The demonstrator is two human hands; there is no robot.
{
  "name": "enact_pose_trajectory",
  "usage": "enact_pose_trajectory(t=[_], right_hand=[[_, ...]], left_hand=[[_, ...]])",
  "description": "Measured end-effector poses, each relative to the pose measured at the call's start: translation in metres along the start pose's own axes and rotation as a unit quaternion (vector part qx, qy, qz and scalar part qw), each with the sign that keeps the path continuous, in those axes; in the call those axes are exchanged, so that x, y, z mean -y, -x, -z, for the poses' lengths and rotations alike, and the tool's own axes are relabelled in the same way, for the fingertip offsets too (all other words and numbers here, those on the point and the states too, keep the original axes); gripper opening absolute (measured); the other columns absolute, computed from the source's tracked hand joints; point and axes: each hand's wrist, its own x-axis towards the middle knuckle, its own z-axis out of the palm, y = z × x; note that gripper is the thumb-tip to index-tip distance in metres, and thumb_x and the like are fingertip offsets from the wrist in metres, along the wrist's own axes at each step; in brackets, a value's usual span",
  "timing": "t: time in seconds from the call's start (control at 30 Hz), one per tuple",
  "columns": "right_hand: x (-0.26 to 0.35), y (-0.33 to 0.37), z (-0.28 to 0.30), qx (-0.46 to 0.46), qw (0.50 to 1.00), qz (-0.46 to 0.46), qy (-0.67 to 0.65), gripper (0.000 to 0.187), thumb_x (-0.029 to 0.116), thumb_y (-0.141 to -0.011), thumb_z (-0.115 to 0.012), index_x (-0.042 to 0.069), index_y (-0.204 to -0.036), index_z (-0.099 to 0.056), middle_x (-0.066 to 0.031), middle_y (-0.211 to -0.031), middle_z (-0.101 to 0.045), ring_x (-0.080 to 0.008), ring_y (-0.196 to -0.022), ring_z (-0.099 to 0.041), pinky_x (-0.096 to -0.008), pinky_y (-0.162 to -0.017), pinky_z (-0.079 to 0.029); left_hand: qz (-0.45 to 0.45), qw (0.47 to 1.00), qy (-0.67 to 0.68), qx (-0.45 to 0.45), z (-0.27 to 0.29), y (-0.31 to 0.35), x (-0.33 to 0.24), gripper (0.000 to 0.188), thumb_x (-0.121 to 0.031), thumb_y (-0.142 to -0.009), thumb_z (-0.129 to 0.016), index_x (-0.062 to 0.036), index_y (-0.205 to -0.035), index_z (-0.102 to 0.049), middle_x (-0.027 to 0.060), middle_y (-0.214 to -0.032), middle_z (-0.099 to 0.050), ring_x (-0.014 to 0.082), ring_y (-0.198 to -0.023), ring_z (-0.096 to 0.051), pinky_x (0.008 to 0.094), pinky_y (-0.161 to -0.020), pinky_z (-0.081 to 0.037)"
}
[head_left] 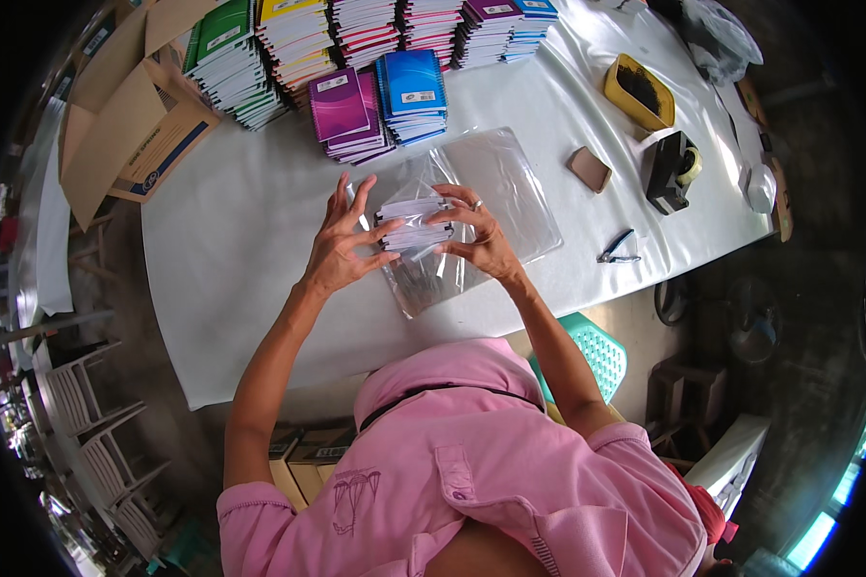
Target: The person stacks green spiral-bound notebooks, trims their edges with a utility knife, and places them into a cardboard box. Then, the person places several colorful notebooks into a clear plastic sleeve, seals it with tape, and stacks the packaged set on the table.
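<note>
Between my two hands is a small stack of spiral notebooks (414, 231), turned so that white page edges and dark binding ends show. Clear film shows over part of it, but I cannot tell whether the stack is inside a bag. My left hand (339, 248) grips one end with thumb and fingertips, other fingers raised. At the opposite end, my right hand (486, 240), with a ring on one finger, pinches the stack. Underneath lies a pile of clear plastic bags (510, 192), flat on the white-covered table (231, 260). Just beyond stand purple notebooks (342, 106) and blue notebooks (414, 85).
Taller piles of notebooks (293, 34) line the far edge. An open cardboard box (149, 135) is at far left. Rightward are a yellow tub (640, 91), a brown piece (590, 170), a black tape dispenser (669, 173) and nippers (620, 248). A green stool (597, 351) stands below the table.
</note>
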Motion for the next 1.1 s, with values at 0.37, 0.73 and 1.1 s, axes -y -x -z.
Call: enact_pose_trajectory(t=[0.37,0.73,1.1], right_hand=[[0.01,-0.017,-0.009,-0.05,0.998,-0.031,0.026,0.027,0.02,-0.071,-0.081,0.007,-0.091,-0.069,-0.0117,-0.11,-0.061,-0.0278,-0.106,-0.057,-0.0387,-0.089,-0.046],[0.017,-0.042,0.002,-0.006,0.97,-0.192,-0.147,0.031,0.009,-0.066,-0.081,0.004,-0.094,-0.067,-0.0013,-0.094,-0.059,-0.0159,-0.094,-0.056,-0.0303,-0.085,-0.044],[0.018,-0.04,0.002,0.044,0.99,-0.104,-0.086,0.018,-0.001,-0.069,-0.068,0.008,-0.083,-0.075,-0.0047,-0.109,-0.057,-0.0203,-0.106,-0.051,-0.0348,-0.096,-0.04]], left_hand=[[0.025,0.997,0.075,0.004,-0.001,-0.025,0.006,0.037,-0.019,-0.068,-0.081,-0.022,-0.105,-0.074,0.0044,-0.141,-0.048,0.0348,-0.142,-0.02,0.047,-0.11,-0.031],[0.26,0.828,0.497,0.026,-0.01,-0.043,0.006,0.064,-0.017,-0.069,-0.081,-0.0036,-0.127,-0.058,0.0074,-0.139,-0.051,0.0246,-0.137,-0.034,0.0354,-0.112,-0.025],[0.008,0.952,-0.037,0.302,0.03,-0.059,0.002,0.047,-0.03,-0.077,-0.073,-0.0119,-0.12,-0.065,-0.002,-0.143,-0.046,0.0276,-0.139,-0.03,0.0559,-0.112,-0.02]])
